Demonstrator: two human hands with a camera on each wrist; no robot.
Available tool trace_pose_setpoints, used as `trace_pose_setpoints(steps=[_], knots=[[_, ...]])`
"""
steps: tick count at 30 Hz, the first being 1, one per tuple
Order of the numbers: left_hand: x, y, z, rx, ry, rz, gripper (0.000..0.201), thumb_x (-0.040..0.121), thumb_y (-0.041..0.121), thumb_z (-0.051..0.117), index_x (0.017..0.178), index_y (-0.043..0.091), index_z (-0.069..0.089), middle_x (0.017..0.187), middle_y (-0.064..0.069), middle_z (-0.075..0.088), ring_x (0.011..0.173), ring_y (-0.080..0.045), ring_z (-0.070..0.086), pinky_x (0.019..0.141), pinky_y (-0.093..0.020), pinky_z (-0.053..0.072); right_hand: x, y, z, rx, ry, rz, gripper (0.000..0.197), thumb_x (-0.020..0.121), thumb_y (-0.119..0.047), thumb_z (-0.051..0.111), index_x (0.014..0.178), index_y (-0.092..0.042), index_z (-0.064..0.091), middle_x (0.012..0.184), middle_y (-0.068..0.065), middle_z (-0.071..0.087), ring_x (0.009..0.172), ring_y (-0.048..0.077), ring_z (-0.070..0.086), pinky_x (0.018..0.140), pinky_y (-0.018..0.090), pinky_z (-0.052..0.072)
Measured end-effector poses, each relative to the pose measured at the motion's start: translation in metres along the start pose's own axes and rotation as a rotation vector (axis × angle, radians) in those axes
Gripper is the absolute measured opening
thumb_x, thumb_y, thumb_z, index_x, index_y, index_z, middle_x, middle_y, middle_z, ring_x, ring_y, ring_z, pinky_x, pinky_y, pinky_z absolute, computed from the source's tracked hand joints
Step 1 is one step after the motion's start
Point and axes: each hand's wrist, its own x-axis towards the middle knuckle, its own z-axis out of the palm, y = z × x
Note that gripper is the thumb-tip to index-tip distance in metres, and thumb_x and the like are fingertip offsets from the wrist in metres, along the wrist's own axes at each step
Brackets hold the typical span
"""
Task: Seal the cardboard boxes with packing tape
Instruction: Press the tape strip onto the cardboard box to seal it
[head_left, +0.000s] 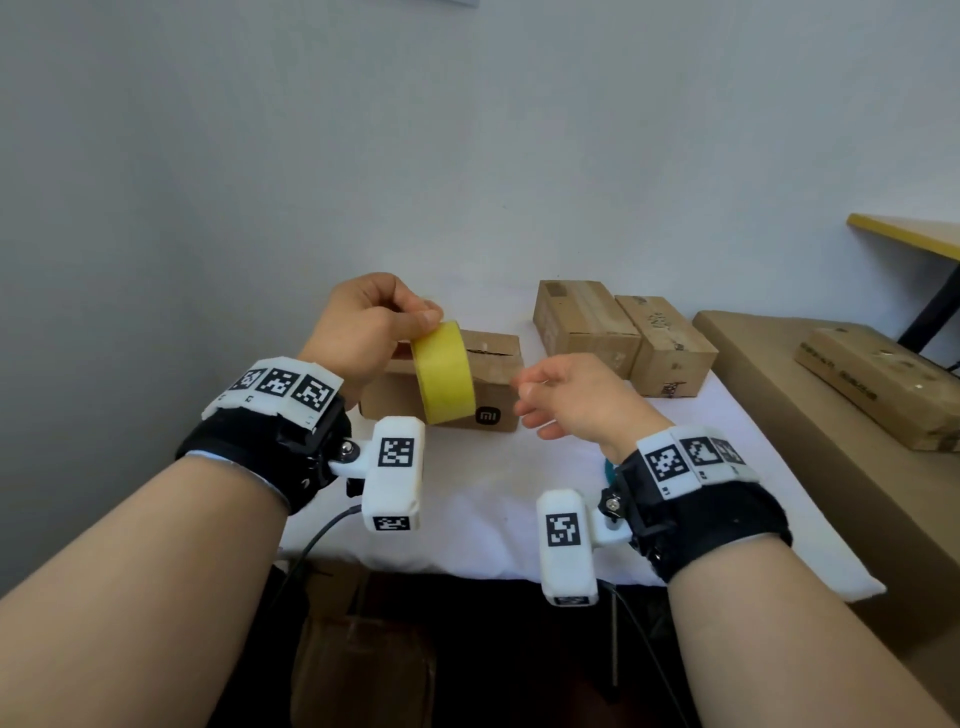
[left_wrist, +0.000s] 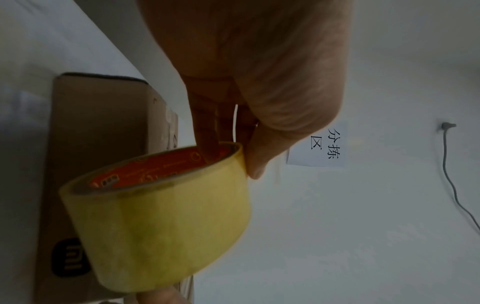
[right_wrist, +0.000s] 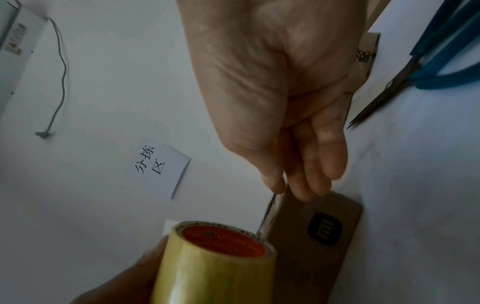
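Head view, left hand (head_left: 363, 332) pinching tape roll (head_left: 444, 371) rim

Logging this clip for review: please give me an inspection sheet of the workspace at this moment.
Surface: white cloth-covered table.
Job's things: yellow tape roll, held above the Mi-logo box; two more cardboard boxes behind.
Clutter: blue-handled scissors; flat box on a large carton.
Grippers: left hand pinches the roll's rim; right hand open beside it.
Cables: wrist-camera leads; wall cable.
Surroundings: white wall, paper sign.
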Motion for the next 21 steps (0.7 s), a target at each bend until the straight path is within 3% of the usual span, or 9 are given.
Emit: trace_pose_setpoints(steps=[6, 11, 15, 18, 21], knots=[[-0.006, -0.003, -0.004, 0.115, -0.075, -0.035, 0.022, 0.082, -0.008, 0.071, 0.070, 0.006, 0.059, 0.084, -0.006, 0.073, 0.070, -0.013, 0.067, 0.062, -0.022, 0.054, 0.009, 0.003, 0.011, -0.150, -0.041, 0.026, 0.036, 0.102, -0.015, 0.057, 0.138, -0.018, 0.059, 0.107, 0.000, 0.066, 0.097, 0.015, 0.068, 0.076, 0.027, 0.057], [-0.009, -0.009, -0.004, 0.181, -0.090, -0.066, 0.021, 0.083, -0.009, 0.071, 0.071, 0.005, 0.059, 0.085, -0.008, 0.073, 0.070, -0.008, 0.069, 0.065, -0.023, 0.054, 0.008, -0.001, 0.004, -0.166, 0.041, 0.090, 0.024, 0.100, -0.007, 0.055, 0.117, -0.017, 0.068, 0.104, 0.006, 0.071, 0.093, 0.018, 0.071, 0.072, 0.027, 0.059], [-0.010, -0.013, 0.002, 0.231, -0.137, -0.089, 0.021, 0.083, -0.005, 0.073, 0.071, 0.007, 0.061, 0.085, -0.007, 0.073, 0.082, -0.017, 0.071, 0.070, -0.027, 0.058, 0.004, -0.001, -0.008, -0.167, 0.111, 0.152, 0.023, 0.102, -0.004, 0.050, 0.110, -0.013, 0.069, 0.103, 0.009, 0.073, 0.096, 0.021, 0.070, 0.078, 0.029, 0.058], [-0.013, -0.014, 0.010, 0.271, -0.194, -0.134, 0.020, 0.083, -0.004, 0.074, 0.073, 0.008, 0.061, 0.085, -0.014, 0.070, 0.079, -0.022, 0.068, 0.071, -0.034, 0.059, 0.002, 0.002, -0.020, -0.191, 0.149, 0.207, 0.020, 0.101, -0.002, 0.050, 0.103, -0.010, 0.069, 0.100, 0.011, 0.073, 0.084, 0.019, 0.068, 0.076, 0.029, 0.056], [-0.017, -0.013, 0.020, 0.286, -0.245, -0.162, 0.016, 0.083, -0.004, 0.074, 0.076, 0.005, 0.063, 0.077, -0.008, 0.071, 0.075, -0.020, 0.068, 0.077, -0.041, 0.061, 0.004, 0.015, -0.034, -0.316, 0.211, 0.220, 0.017, 0.097, -0.005, 0.054, 0.092, -0.011, 0.070, 0.099, 0.016, 0.071, 0.082, 0.023, 0.062, 0.085, 0.040, 0.057]])
